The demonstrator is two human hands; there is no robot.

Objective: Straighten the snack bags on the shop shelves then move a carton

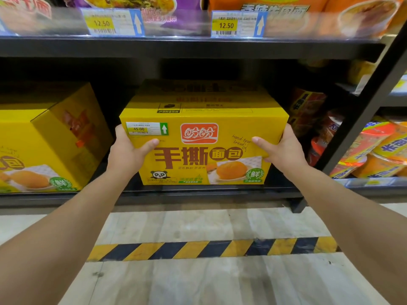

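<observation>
black metal shelving (193, 48) fills the top half of the frame, pale wood-look floor (198, 285) below, yellow-black hazard tape (198, 249) running across the lower middle.

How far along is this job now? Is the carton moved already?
Done: unclear, the colourful packets on the upper shelf are blurred. In hand: left hand and right hand hold the yellow cardboard carton by its ends at the black bottom shelf. Left: moving it away.

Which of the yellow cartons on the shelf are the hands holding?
The middle carton: the left hand and right hand grip its front corners, and it carries a 45.00 sticker. The left carton is untouched.
</observation>
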